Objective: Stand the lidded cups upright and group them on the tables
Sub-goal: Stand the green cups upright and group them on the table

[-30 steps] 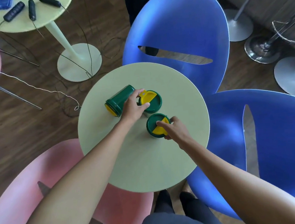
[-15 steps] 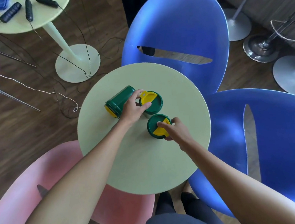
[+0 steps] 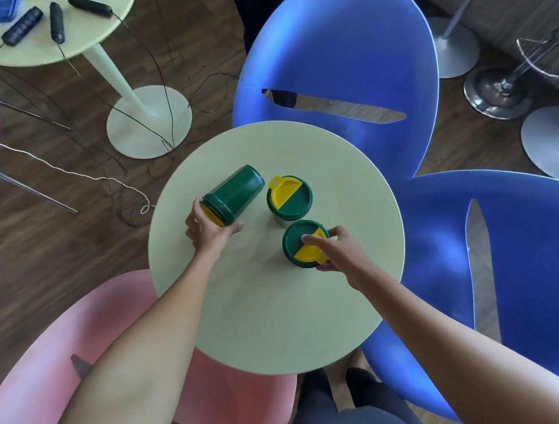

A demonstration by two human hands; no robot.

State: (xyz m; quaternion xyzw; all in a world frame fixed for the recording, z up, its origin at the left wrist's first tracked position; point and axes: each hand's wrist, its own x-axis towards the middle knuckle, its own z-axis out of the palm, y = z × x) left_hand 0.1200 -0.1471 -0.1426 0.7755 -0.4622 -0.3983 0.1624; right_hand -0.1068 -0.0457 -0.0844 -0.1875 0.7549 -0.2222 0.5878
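Left hand [image 3: 207, 231] gripped the lidded end of the tipped cup [image 3: 235, 195], which lay on its side on the round table [image 3: 279, 312], base pointing away from the person. Right hand [image 3: 336, 252] pinched the lid of the near upright cup [image 3: 304, 248], fingertips on its yellow flap. A second upright cup [image 3: 289, 197] stood just beyond it, untouched, close beside the tipped one. Blue chairs [image 3: 343, 56] flanked the table's far and right sides.

On the round surface [image 3: 279, 312], the left hand [image 3: 208, 232] grips a toppled cup [image 3: 233, 195] while the right hand [image 3: 341, 253] grips an upright cup [image 3: 299, 243] beside another [image 3: 289, 197].
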